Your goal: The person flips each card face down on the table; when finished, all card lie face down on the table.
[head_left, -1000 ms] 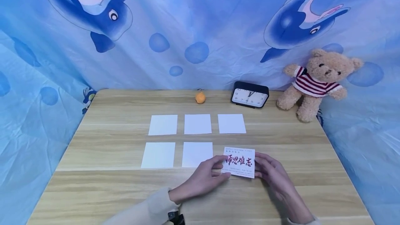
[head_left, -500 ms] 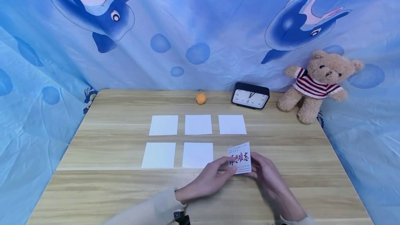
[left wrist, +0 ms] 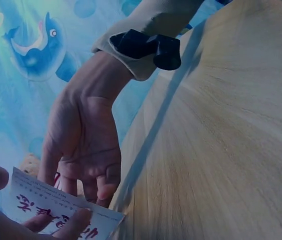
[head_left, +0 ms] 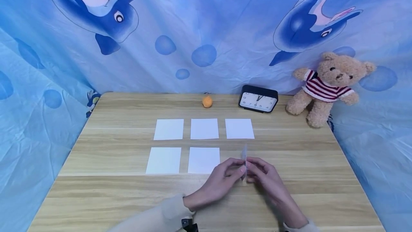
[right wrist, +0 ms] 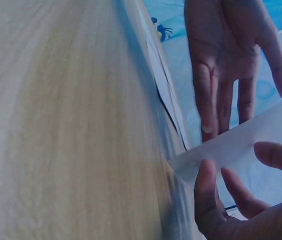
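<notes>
A white square card (left wrist: pixel 23 187), printed with red Chinese characters, stands on edge between both hands, seen almost side-on in the head view. My left hand (head_left: pixel 223 178) holds it from the left, with fingertips against the printed face in the left wrist view. From the other side my right hand (head_left: pixel 265 176) holds it too; the right wrist view shows fingertips at the card's blank back (right wrist: pixel 253 131). Several white squares lie in two rows on the table, including a lower middle one (head_left: pixel 204 160) beside my left hand and an upper right one (head_left: pixel 239 129) behind the card.
At the wooden table's (head_left: pixel 112 203) back edge are a small orange fruit (head_left: pixel 207 101) and a black desk clock (head_left: pixel 259 98). A teddy bear (head_left: pixel 328 85) in a striped shirt leans at the back right. A blue dolphin-print curtain (head_left: pixel 206 20) encloses the table.
The held card has turned from showing its red printed face to being nearly edge-on. My right hand has moved left and my left hand slightly right, bringing them closer together.
</notes>
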The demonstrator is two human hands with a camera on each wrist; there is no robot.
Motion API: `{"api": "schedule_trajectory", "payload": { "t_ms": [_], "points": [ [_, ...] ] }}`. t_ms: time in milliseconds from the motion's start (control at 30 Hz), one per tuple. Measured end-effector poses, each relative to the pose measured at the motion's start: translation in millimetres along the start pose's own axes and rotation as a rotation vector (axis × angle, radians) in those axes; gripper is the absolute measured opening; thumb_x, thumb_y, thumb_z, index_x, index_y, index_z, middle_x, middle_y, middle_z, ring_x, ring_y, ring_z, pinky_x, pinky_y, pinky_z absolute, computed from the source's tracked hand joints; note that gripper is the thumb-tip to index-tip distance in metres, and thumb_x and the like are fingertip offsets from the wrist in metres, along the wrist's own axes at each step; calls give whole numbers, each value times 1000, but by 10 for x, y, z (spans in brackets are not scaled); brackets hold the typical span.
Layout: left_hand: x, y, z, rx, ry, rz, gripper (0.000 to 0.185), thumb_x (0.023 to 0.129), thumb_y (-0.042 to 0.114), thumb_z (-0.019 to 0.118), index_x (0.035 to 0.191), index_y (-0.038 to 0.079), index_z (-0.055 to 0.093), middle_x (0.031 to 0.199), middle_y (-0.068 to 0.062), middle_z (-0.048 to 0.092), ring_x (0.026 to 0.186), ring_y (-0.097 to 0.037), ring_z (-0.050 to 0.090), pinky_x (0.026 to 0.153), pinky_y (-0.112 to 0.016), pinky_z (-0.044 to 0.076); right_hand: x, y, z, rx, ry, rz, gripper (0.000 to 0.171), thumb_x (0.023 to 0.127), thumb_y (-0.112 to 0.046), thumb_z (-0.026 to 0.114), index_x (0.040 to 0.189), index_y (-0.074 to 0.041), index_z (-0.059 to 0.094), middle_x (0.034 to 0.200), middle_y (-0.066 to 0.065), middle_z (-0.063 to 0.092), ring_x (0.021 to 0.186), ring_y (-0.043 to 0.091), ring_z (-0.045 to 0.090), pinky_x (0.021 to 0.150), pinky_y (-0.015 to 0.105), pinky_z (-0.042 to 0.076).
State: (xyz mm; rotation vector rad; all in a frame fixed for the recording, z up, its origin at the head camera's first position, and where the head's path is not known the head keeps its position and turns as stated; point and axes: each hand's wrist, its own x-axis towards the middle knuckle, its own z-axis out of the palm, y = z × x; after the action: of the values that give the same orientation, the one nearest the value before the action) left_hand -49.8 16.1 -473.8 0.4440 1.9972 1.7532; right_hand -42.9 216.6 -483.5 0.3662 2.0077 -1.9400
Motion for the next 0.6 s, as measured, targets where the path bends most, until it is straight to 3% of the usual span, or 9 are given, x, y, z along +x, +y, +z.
{"api": "schedule_trajectory", "payload": {
  "t_ms": [200,367,600],
  "points": [
    [19,-15,-36,-69,16,17,37,107,34,59,137,12,61,136,-11,69,108,-25,78,90,-23,59,-11,0,6,-98,26,-35,47,101,-32,68,139,-5,61,134,14,65,113,15,67,92,34,62],
    [54,-19,-67,-125,15,55,34,106,21,61,136,4,59,135,-18,68,111,-35,75,89,-27,63,-10,-2,2,-149,69,-55,47,101,-31,69,140,-5,59,136,18,64,110,12,68,89,30,61],
    [60,-21,-146,-70,57,71,32,103,11,63,134,4,59,127,-16,71,99,-22,77,84,-21,61,38,24,-19,-192,131,-34,54,98,-29,74,142,-4,55,134,20,65,101,10,69,80,26,61]
  ]
}}
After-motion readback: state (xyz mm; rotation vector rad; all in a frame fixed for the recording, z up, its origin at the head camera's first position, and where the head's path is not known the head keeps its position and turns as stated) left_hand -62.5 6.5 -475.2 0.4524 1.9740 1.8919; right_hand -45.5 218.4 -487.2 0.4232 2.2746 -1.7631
